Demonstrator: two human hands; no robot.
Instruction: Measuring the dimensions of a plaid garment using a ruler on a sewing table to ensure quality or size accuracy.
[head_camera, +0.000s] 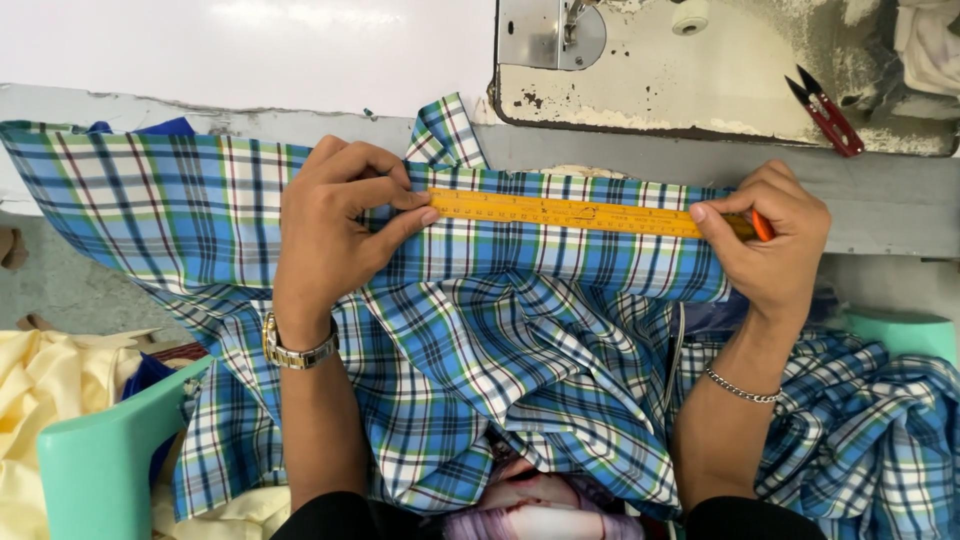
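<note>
Measuring step in hand, judging by the layout: long yellow ruler (575, 212) lying flat along the folded top edge of the blue, white and green checked cotton fabric (480, 330), at the edge of the grey sewing table (880, 200). Left hand (335, 225) pinching the ruler's left end between thumb and forefingers, pressing it onto the cloth. Right hand (770, 240) closed on the other end, together with a small orange marker (762, 226) (chalk or pen, hard to tell). Red thread snips (825, 110) well apart, on the worn white sewing machine base (700, 70). Next, probably marking the length, needing a steady ruler and taut cloth.
</note>
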